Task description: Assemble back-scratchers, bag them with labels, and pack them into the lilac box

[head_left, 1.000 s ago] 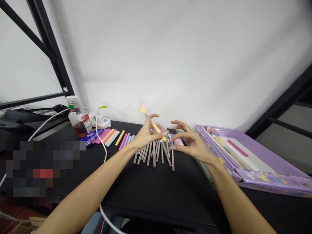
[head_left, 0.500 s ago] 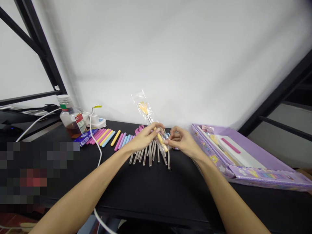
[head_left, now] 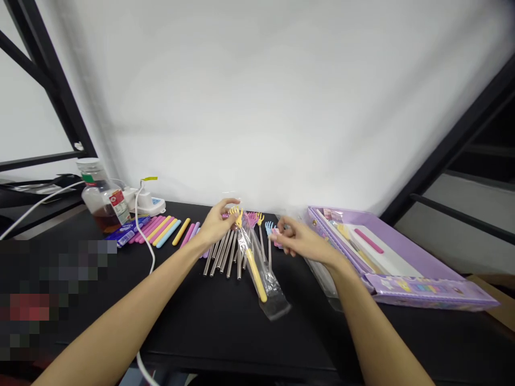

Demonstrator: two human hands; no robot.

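My left hand (head_left: 217,223) pinches the hand-shaped head of a yellow back scratcher (head_left: 252,262) that sits half inside a clear plastic sleeve (head_left: 270,289). The sleeve trails down toward me across the black table (head_left: 225,321). My right hand (head_left: 300,240) hovers just right of it, fingers curled near a pink piece I cannot make out. Under both hands lies a fan of several metal-shafted back scratchers (head_left: 225,256) with pink, yellow and blue heads.
Several pastel handle grips (head_left: 163,230) lie in a row at the left, beside a blue packet (head_left: 124,232), a bottle of brown liquid (head_left: 100,201) and a white power strip (head_left: 147,203) with its cable. An open purple box (head_left: 378,257) lies at the right. A black frame stands behind.
The sleeved yellow scratcher has swung from upright, head up, to hanging toward me with the sleeve slipping off its handle. My left hand shifted to its head; my right hand let go.
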